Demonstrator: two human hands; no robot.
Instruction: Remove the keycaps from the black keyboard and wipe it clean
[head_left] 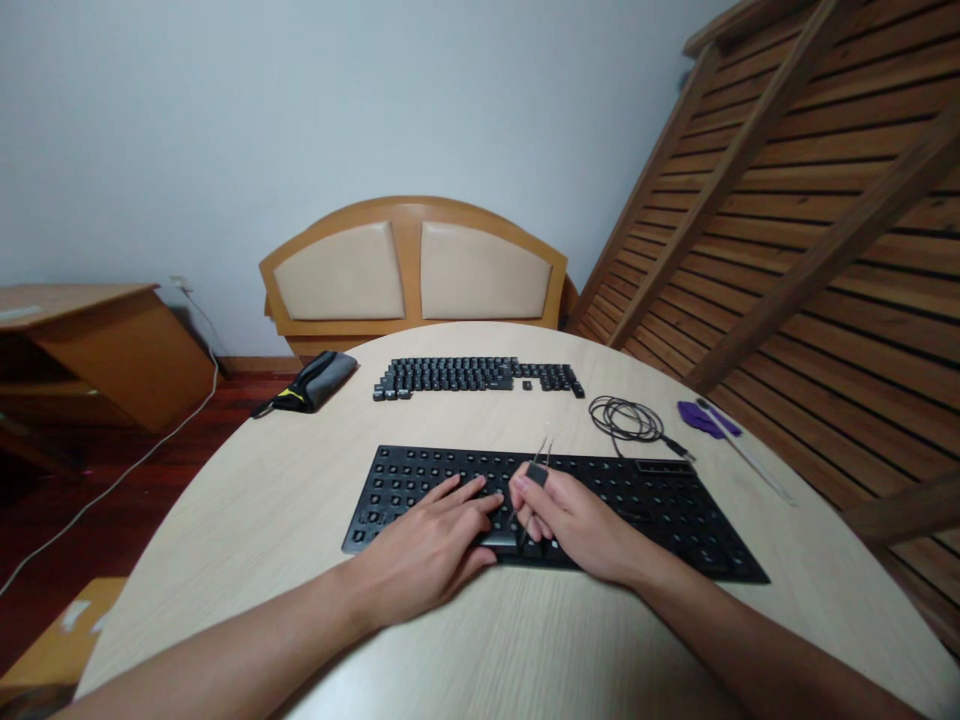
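A black keyboard, stripped of most keycaps, lies across the near half of the table with its bare switches showing. My left hand rests on its left-middle part, fingers stretched out over the switches and thumb by the front edge. Just right of that hand, the spacebar sits in the front row. My right hand is closed around a keycap puller with a dark handle. Two thin wires rise from the puller's top; its lower end is partly hidden by my fingers, close above the spacebar.
Removed keycaps stand in rows farther back. A coiled cable lies behind the keyboard at the right, near a purple cloth and a thin brush-like stick. A dark pouch is at the far left of the round table.
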